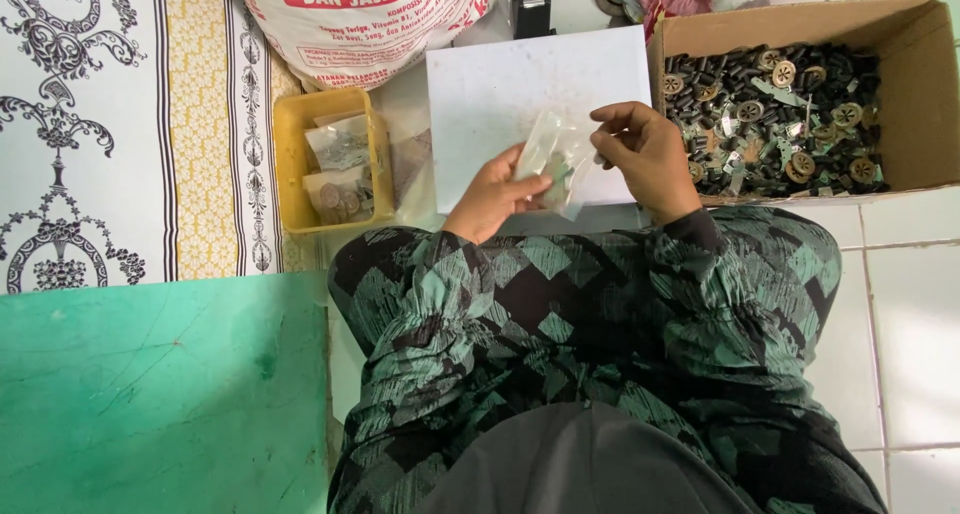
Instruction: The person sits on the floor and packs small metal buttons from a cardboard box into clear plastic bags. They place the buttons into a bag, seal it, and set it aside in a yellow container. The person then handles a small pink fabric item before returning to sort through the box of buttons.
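My left hand [492,196] and my right hand [642,156] both grip a small clear plastic bag [553,154] with a few small parts inside, held over a white sheet [500,94]. The left thumb and fingers pinch the bag's lower left edge. At the bag's upper right edge the right fingers are curled on it. Both sleeves carry a green and black pattern.
A cardboard box [915,84] at the right holds many small black and brass-coloured parts. A yellow plastic tub [290,164] at the left holds filled clear bags. A large printed sack [360,14] lies behind. A green board [150,394] is at lower left, white floor tiles at right.
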